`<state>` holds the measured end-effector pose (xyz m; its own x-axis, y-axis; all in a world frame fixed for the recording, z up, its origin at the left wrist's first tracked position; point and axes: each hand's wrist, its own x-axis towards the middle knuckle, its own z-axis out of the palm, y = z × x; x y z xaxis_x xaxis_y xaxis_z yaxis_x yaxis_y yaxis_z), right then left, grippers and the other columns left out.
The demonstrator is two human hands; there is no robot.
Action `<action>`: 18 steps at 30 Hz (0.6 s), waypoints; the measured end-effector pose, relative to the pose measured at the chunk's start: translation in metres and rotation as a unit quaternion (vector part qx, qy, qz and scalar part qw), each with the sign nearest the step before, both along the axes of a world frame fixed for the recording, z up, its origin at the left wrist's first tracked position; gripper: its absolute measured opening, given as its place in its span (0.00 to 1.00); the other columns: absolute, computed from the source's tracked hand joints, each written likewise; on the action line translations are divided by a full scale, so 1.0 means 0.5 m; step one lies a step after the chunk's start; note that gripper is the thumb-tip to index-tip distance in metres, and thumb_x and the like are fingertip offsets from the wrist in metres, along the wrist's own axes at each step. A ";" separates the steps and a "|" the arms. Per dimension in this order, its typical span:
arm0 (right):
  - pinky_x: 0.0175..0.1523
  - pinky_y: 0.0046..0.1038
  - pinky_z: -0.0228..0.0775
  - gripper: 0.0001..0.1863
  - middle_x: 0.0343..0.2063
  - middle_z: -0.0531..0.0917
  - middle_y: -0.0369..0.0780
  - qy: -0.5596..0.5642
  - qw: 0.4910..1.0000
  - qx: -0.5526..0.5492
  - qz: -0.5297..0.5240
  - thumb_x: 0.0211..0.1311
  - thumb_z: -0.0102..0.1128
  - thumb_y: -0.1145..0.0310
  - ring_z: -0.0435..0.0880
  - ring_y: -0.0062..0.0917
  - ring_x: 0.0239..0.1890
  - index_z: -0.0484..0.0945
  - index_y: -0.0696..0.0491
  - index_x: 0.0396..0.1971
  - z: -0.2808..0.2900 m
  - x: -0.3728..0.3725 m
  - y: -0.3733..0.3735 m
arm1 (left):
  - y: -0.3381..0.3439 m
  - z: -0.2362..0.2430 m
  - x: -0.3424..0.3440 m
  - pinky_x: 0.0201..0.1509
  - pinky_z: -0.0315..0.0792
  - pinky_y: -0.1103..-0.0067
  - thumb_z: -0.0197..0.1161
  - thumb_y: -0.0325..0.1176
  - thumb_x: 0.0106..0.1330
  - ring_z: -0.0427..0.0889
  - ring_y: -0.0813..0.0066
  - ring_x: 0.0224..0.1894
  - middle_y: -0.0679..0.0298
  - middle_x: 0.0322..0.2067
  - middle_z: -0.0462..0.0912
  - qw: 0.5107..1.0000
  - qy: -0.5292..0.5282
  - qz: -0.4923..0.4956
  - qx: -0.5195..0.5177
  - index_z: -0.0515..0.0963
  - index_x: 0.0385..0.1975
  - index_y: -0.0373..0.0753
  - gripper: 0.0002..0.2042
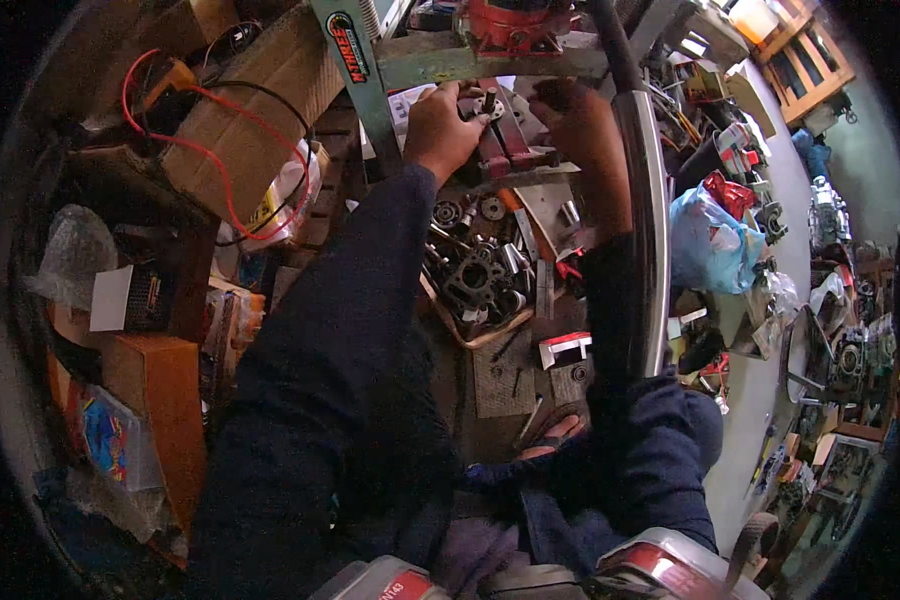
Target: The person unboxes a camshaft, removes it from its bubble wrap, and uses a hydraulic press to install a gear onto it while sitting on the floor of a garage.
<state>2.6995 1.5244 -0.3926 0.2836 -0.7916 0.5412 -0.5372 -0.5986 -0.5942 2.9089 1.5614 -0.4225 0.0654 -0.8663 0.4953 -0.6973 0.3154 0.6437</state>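
Note:
My left hand [440, 130] is closed at the side of a small round metal flange with a dark upright pin [489, 104]. Thumb and fingers pinch its edge. The flange sits over the red steel bars [500, 150] in the lower part of a green press frame [410, 68]. Above it is the red jack body [510, 25]. To the right of the flange, my right hand [578, 115] is raised, dark and smeared, so its fingers do not show clearly. A long chrome lever [645, 230] slants down beside my right forearm.
A tray of greasy engine parts [475, 280] lies below the press, near a red-and-white small box [566, 350]. Cardboard boxes [255, 130] with red and black cables stand at left. A blue plastic bag [710, 240] and scattered metal parts are at right.

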 end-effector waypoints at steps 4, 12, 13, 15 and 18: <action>0.41 0.34 0.77 0.13 0.34 0.85 0.46 -0.010 0.982 0.153 0.114 0.58 0.63 0.68 0.86 0.34 0.37 0.79 0.57 0.42 0.080 -0.144 0.021 | -0.004 0.026 -0.012 0.50 0.74 0.63 0.74 0.37 0.50 0.79 0.51 0.47 0.49 0.42 0.80 0.999 -0.021 0.001 0.026 0.77 0.45 0.37 0.23; 0.30 0.35 0.72 0.16 0.24 0.81 0.44 0.277 0.953 -0.118 -0.032 0.56 0.65 0.67 0.81 0.36 0.25 0.78 0.54 0.44 0.275 -0.158 0.319 | -0.007 0.025 -0.015 0.45 0.75 0.62 0.73 0.39 0.52 0.82 0.51 0.40 0.50 0.36 0.82 0.999 0.017 -0.012 0.031 0.79 0.42 0.34 0.21; 0.29 0.33 0.71 0.17 0.25 0.81 0.41 0.260 0.957 -0.126 -0.010 0.56 0.66 0.65 0.81 0.31 0.24 0.78 0.54 0.45 0.276 -0.174 0.350 | -0.004 0.030 -0.017 0.44 0.75 0.62 0.73 0.39 0.52 0.82 0.52 0.38 0.50 0.34 0.83 0.997 0.052 -0.015 0.047 0.81 0.40 0.35 0.19; 0.28 0.27 0.67 0.19 0.24 0.80 0.35 0.275 0.928 -0.245 0.055 0.54 0.67 0.65 0.78 0.24 0.23 0.79 0.52 0.46 0.278 -0.188 0.398 | -0.002 0.034 -0.032 0.43 0.75 0.63 0.73 0.39 0.52 0.83 0.54 0.36 0.52 0.31 0.85 0.997 0.075 -0.008 0.020 0.82 0.35 0.35 0.16; 0.27 0.24 0.63 0.19 0.22 0.76 0.31 0.309 0.902 -0.272 0.127 0.51 0.68 0.66 0.74 0.20 0.22 0.80 0.51 0.45 0.289 -0.192 0.441 | -0.008 0.023 -0.036 0.42 0.75 0.64 0.72 0.39 0.53 0.84 0.54 0.36 0.53 0.31 0.85 0.995 0.096 0.001 -0.005 0.83 0.34 0.37 0.14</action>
<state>2.6033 1.7447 -0.2482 0.7993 -0.3239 0.5061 -0.4703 -0.8615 0.1914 2.8910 1.5573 -0.4109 0.1600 -0.8617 0.4816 -0.5627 0.3212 0.7617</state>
